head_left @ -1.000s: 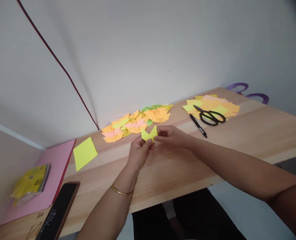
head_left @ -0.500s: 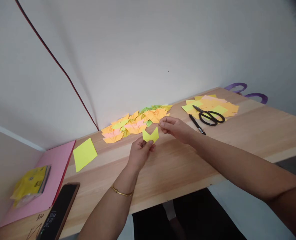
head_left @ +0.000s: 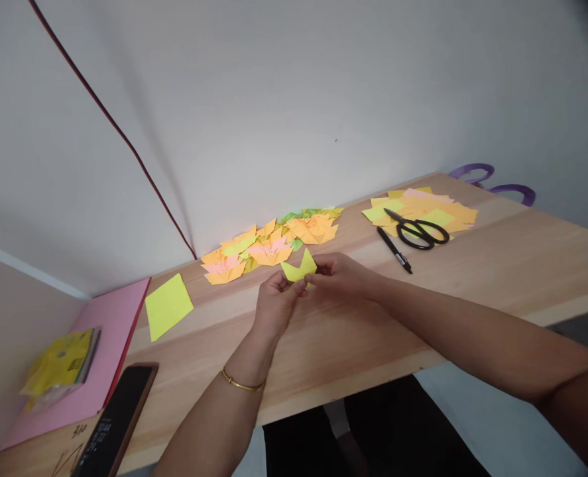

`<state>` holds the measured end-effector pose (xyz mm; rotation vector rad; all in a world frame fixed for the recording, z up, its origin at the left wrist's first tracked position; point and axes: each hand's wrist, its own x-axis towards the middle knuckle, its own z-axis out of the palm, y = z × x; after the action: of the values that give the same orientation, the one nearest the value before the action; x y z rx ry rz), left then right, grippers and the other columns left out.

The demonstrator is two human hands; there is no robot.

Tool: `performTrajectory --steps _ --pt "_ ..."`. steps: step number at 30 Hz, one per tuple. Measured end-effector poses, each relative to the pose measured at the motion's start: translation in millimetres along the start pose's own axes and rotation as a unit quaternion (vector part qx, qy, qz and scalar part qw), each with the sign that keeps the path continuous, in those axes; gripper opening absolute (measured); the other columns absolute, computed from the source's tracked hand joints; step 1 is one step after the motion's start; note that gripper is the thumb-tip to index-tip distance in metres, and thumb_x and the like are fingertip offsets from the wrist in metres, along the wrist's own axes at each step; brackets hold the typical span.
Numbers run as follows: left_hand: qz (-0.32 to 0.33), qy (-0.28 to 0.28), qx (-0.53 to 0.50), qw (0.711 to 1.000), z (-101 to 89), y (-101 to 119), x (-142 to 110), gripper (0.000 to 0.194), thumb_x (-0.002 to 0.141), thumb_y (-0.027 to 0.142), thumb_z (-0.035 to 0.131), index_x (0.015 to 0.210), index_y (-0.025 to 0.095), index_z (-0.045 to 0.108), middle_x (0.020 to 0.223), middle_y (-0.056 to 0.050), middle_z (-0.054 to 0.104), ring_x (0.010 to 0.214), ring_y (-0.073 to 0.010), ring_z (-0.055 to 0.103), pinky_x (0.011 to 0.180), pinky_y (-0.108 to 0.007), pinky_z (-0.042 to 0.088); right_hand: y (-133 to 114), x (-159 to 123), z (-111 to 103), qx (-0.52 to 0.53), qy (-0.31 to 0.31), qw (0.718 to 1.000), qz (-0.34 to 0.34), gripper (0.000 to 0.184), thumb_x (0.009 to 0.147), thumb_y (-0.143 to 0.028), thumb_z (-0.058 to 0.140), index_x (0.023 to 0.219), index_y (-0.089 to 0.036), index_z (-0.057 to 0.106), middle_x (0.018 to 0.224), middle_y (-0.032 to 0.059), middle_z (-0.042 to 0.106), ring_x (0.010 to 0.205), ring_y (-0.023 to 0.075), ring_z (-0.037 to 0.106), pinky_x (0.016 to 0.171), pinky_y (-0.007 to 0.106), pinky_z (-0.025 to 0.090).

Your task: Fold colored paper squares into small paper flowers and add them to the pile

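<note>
Between my hands is a small folded yellow paper (head_left: pixel 299 268) with two pointed corners standing up and a V-shaped dip between them. My left hand (head_left: pixel 280 301) pinches its lower edge, thumb in front. At its right side my right hand (head_left: pixel 337 273) also grips it, thumb near the bottom edge and fingers behind. The paper is held above the wooden table (head_left: pixel 353 338). Behind it lies a heap of folded paper shapes (head_left: pixel 268 246) in orange, yellow, pink and green, some with dots drawn on them.
To the right are loose coloured sheets (head_left: pixel 453 212), black-handled scissors (head_left: pixel 415 232) on them and a black pen (head_left: pixel 394 250). At left lie yellow square paper (head_left: pixel 169 307), a pink board (head_left: pixel 117 311), a yellow packet (head_left: pixel 62 361) and a phone (head_left: pixel 119 424). Purple handles (head_left: pixel 515 192) show beyond the far edge.
My right hand has moved down and left from beside the folded paper and now grips its right side. The paper has tilted slightly; my left hand keeps its hold.
</note>
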<state>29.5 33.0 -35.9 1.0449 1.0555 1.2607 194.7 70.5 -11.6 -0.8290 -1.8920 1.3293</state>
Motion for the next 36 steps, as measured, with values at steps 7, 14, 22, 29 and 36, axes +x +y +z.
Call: performTrajectory --steps 7,14,22,29,36 --pt "0.017 -0.019 0.119 0.993 -3.8 5.0 -2.4 0.022 0.074 0.035 0.064 0.083 0.015 0.068 0.069 -0.003 0.065 0.062 -0.0118 0.058 0.062 -0.024 0.044 0.3 -1.3 0.6 -0.031 -0.011 0.999 -0.009 0.013 0.076 -0.026 0.051 0.072 -0.016 0.057 0.065 -0.0021 0.051 0.059 0.0091 0.043 0.053 0.022 0.031" --pt "0.034 -0.022 0.192 0.981 -3.7 6.4 -3.3 0.017 0.073 0.030 0.062 0.077 0.015 0.067 0.064 -0.001 0.063 0.056 -0.0111 0.054 0.055 -0.022 0.041 0.4 -2.5 3.2 0.008 -0.034 0.999 -0.003 0.010 0.074 -0.023 0.054 0.068 -0.015 0.056 0.068 -0.0011 0.056 0.063 0.0105 0.049 0.057 0.022 0.036" --pt "0.007 -0.053 0.140 0.989 -5.1 7.2 -2.4 0.013 0.074 0.023 0.059 0.073 0.013 0.067 0.064 -0.003 0.064 0.059 -0.0115 0.057 0.059 -0.023 0.043 6.7 0.0 2.6 0.117 -0.067 0.991 0.022 0.004 0.074 -0.019 0.050 0.071 -0.018 0.053 0.072 -0.0006 0.062 0.071 0.0137 0.058 0.068 0.026 0.042" --pt "-0.045 -0.079 0.033 0.995 -6.4 12.7 -0.5 0.015 0.071 0.023 0.062 0.077 0.010 0.068 0.071 -0.008 0.068 0.061 -0.0136 0.062 0.066 -0.028 0.049 4.1 1.9 -0.5 0.126 -0.052 0.990 0.023 0.005 0.072 -0.018 0.053 0.068 -0.017 0.054 0.067 -0.0020 0.059 0.067 0.0119 0.054 0.067 0.026 0.041" --pt "-0.056 -0.098 -0.033 0.993 -12.5 15.3 1.0 0.017 0.072 0.025 0.064 0.081 0.011 0.067 0.076 -0.009 0.069 0.064 -0.0160 0.065 0.070 -0.032 0.051 9.1 3.1 -4.5 0.083 -0.020 0.996 0.019 0.012 0.074 -0.020 0.054 0.081 -0.016 0.062 0.082 0.0007 0.062 0.076 0.0134 0.055 0.072 0.026 0.042"
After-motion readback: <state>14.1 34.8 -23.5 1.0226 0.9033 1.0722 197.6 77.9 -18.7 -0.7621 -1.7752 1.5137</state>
